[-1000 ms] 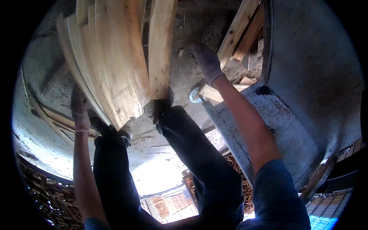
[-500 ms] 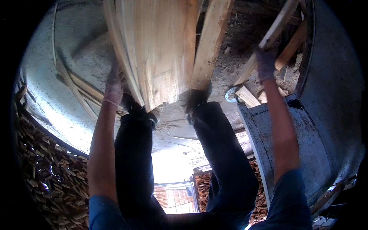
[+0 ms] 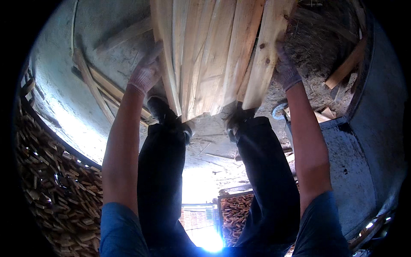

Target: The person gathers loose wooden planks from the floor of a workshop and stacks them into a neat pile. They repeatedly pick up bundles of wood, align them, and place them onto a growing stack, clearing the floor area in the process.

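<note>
A row of long, pale wooden boards (image 3: 205, 64) lies side by side in front of me, their near ends above my shoes. My left hand (image 3: 147, 70), in a whitish knit glove, grips the outer edge of the leftmost board; its fingers are somewhat blurred. On the other side my right hand (image 3: 287, 68), gloved too, holds the edge of the rightmost board (image 3: 269, 55), which has dark knots. A narrow dark gap shows beside that board toward its far end. The fingertips of my right hand are partly hidden by the board's edge.
Loose strips of wood (image 3: 96, 85) lie on the floor at the left. A grey metal box (image 3: 338, 158) stands at the right, with wood offcuts (image 3: 323, 115) by its edge. Heaped split wood (image 3: 55, 192) fills the lower left. A brownish board (image 3: 346, 64) leans at the far right.
My right hand has moved left, from a slanted board held apart to the right edge of the row. My left hand stays at the left edge, slightly higher. The whole view has shifted.
</note>
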### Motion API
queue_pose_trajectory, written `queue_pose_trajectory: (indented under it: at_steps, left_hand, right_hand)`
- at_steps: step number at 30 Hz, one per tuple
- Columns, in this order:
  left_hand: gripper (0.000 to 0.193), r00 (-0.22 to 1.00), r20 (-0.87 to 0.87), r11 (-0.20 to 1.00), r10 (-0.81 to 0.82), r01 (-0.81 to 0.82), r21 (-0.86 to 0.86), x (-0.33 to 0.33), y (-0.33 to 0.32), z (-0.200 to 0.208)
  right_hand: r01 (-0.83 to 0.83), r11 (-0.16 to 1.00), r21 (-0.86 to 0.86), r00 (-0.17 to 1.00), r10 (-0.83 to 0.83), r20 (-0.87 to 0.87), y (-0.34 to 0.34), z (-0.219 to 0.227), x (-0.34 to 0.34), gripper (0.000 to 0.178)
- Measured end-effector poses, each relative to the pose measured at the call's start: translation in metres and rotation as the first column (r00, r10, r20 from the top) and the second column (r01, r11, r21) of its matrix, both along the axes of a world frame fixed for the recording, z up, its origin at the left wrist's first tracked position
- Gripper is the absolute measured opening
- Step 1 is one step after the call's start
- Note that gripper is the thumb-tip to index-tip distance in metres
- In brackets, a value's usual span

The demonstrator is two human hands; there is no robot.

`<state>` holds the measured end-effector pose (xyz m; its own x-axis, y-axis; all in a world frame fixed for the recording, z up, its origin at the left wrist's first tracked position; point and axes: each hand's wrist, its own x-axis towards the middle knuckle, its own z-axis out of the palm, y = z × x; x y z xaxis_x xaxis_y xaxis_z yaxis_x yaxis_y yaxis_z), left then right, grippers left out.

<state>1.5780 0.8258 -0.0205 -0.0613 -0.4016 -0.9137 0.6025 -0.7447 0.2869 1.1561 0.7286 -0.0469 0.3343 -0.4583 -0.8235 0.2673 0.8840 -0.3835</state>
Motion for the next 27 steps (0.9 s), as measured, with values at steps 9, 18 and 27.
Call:
queue_pose_trajectory:
  at_steps: [9, 18, 27]
  left_hand:
    - [0.083, 0.740, 0.384, 0.779, -0.552, 0.623, -0.080, -0.048, -0.002, 0.053]
    - [0.070, 0.894, 0.182, 0.875, -0.409, 0.441, -0.200, -0.034, 0.012, 0.035]
    - [0.045, 0.819, 0.154, 0.792, -0.553, 0.574, -0.208, 0.000, 0.012, -0.024]
  right_hand:
    - [-0.353, 0.925, -0.137, 0.879, 0.278, -0.387, 0.023, 0.094, 0.090, 0.046]
    - [-0.456, 0.874, -0.166, 0.852, 0.376, -0.364, 0.029, 0.088, 0.079, 0.056]
    - [0.212, 0.962, 0.170, 0.834, -0.269, 0.481, 0.047, -0.014, 0.034, 0.046]
